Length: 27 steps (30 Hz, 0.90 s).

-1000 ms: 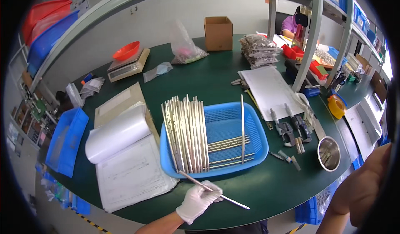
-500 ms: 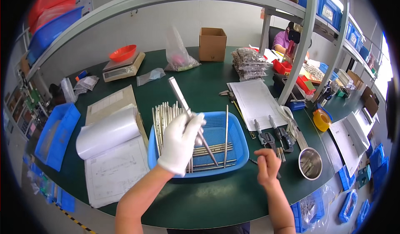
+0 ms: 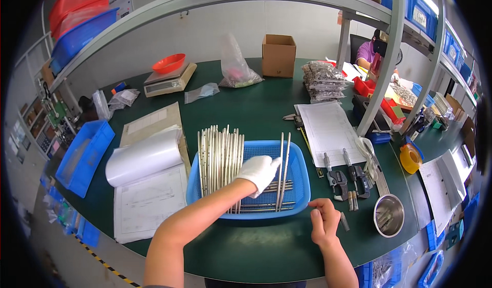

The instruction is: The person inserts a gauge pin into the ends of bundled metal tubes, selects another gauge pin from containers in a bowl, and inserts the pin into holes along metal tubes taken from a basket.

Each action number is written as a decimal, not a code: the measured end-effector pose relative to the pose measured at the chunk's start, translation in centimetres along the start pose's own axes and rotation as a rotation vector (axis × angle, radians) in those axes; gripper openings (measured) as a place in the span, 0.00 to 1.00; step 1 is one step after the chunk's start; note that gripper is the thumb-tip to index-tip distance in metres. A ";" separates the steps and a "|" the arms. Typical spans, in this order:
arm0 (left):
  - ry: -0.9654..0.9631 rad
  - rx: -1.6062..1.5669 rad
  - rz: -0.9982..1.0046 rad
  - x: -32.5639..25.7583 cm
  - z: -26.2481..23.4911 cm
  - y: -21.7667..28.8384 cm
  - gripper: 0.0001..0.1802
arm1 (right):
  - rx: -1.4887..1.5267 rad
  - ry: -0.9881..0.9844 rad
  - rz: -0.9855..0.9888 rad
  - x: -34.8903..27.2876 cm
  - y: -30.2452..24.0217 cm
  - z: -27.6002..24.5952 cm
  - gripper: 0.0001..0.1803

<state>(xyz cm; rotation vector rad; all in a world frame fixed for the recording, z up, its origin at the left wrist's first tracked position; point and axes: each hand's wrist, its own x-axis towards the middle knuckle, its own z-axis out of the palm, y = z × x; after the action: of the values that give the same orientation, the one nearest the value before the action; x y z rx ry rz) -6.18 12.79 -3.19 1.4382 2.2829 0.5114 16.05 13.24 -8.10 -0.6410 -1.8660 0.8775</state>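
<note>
My left hand (image 3: 258, 173), in a white glove, reaches over a blue perforated plastic basket (image 3: 306, 185). Its fingertips meet the left one of two slim metal rods (image 3: 281, 172) that lean side by side in the basket's right part; the finger grip is partly hidden. A dense row of similar rods (image 3: 220, 154) leans at the basket's left side, partly behind my forearm. More rods lie crosswise on the basket floor. My bare right hand (image 3: 324, 220) is curled closed beside the basket's right front corner, index finger toward the rim, with nothing visible in it.
Two digital micrometers (image 3: 337, 180), a caliper (image 3: 292, 117) and a steel cup (image 3: 389, 215) of small parts stand to the right. Paper drawings (image 3: 148, 201) lie on the left. A scale (image 3: 169, 80), bagged parts (image 3: 323, 80) and a cardboard box (image 3: 279, 55) stand behind. Another person sits far right.
My left hand has lowered the raised rod into the basket, beside the single leaning one. The view has shifted, with the scene sliding rightward. My right hand stays curled near the basket.
</note>
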 end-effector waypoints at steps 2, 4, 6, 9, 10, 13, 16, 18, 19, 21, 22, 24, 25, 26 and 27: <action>0.143 0.279 -0.032 -0.5 -1.6 -0.1 0.25 | 0.040 -0.013 0.008 0.0 0.5 -0.8 0.07; 0.274 0.523 -0.067 -0.5 -2.3 -1.9 0.22 | 0.054 -0.047 0.022 0.3 0.3 -0.8 0.11; 0.305 0.653 -0.065 0.0 -1.6 -3.2 0.20 | 0.044 -0.064 0.027 0.4 0.2 -0.7 0.10; 0.305 0.745 -0.176 1.2 -0.4 -4.4 0.14 | 0.007 -0.057 0.007 0.2 0.3 0.0 0.07; 0.226 0.750 -0.177 1.3 -0.6 -3.8 0.12 | -0.022 -0.022 0.006 0.1 0.5 0.1 0.06; 0.032 0.741 -0.159 0.8 -3.0 -2.8 0.11 | -0.073 0.089 0.013 0.2 0.2 0.7 0.04; 0.110 0.205 -0.157 -0.5 -5.9 -3.3 0.18 | -0.079 0.121 -0.086 0.9 -0.3 0.7 0.04; 0.280 0.016 -0.113 -2.4 -7.4 -3.5 0.20 | -0.115 0.122 -0.187 0.8 -0.5 0.6 0.05; 0.399 -0.079 -0.058 -3.0 -7.7 -4.2 0.21 | -0.107 0.111 -0.190 0.8 -0.5 0.7 0.05; 0.503 -0.449 0.003 -5.6 -8.1 -3.3 0.20 | -0.148 0.174 -0.252 0.7 -0.4 0.6 0.06; 0.518 -0.690 0.116 -6.9 -7.9 -3.1 0.18 | -0.145 0.179 -0.275 0.6 -0.3 0.4 0.08; 0.358 -0.891 0.009 -10.7 -7.3 -1.4 0.16 | -0.140 0.188 -0.273 0.4 -0.4 0.4 0.08; 0.258 -1.014 -0.097 -12.3 -6.5 -0.5 0.15 | -0.125 0.194 -0.280 0.1 -0.5 0.1 0.09; 0.177 -1.034 -0.119 -13.6 -5.2 -1.0 0.14 | -0.071 0.188 -0.230 -0.5 -0.7 0.3 0.08; 0.090 -1.054 -0.140 -14.6 -3.8 -1.4 0.14 | -0.087 0.176 -0.210 -1.2 -1.1 0.4 0.08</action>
<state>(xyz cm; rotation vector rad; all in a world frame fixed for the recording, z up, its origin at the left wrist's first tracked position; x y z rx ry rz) -3.44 -1.40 1.27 0.7106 1.6481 1.4531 16.08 11.57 -8.00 -0.5447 -1.7814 0.5874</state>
